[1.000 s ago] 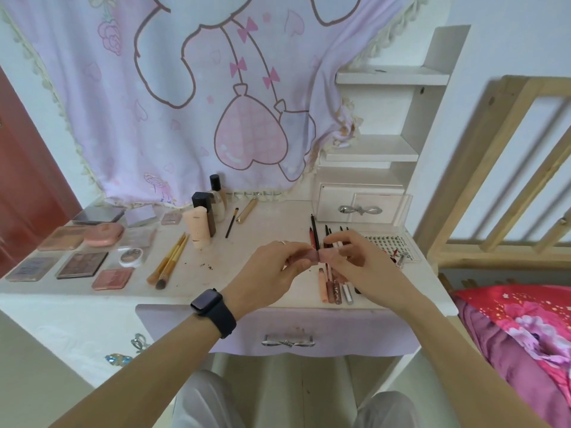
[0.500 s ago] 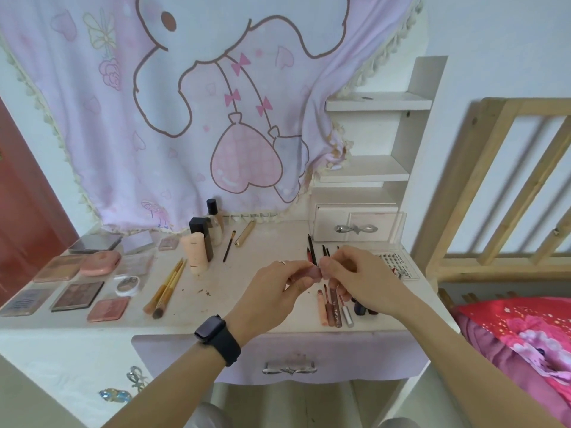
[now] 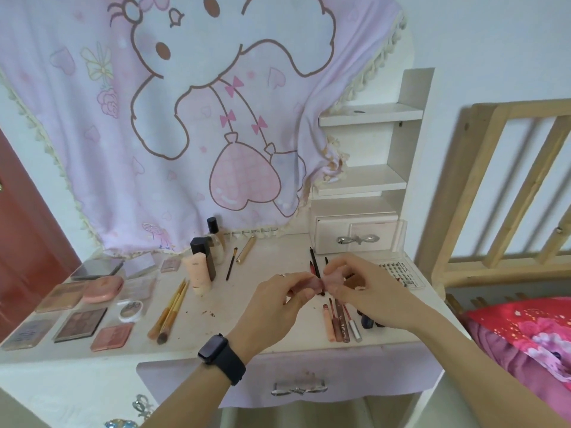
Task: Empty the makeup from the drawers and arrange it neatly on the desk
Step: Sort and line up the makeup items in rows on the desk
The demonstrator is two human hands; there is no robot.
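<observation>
Fingers: fingertips [image 3: 301, 293] of the left hand [image 3: 278, 304] and of the right hand [image 3: 367, 295] curl in and pinch one small pink piece [image 3: 321, 283] from either side, at mid-frame, just above the desk [image 3: 253, 307].
Pink piece: mostly hidden by the pinch, so I cannot tell what kind of makeup it is. It looks smooth, little and light, and probably slick. A hold on both ends beside the middle seam seems best, though it may pull apart there.
Front drawer [image 3: 296, 375]: lowest in frame, lilac face, silver bow handle.
Desk: white and matte, with a few dark crumbs.
Lip tubes [image 3: 340, 319]: slim, glossy, side by side just below the right hand.
Brushes [image 3: 170, 307]: pale wooden handles, left of centre.
Palettes [image 3: 80, 322]: flat, hard, rectangular, in rows at lower left.
Small drawer [image 3: 355, 236]: right of centre, white, bow handle.
Cloth [image 3: 185, 118]: soft, lilac, cartoon print, hanging behind.
</observation>
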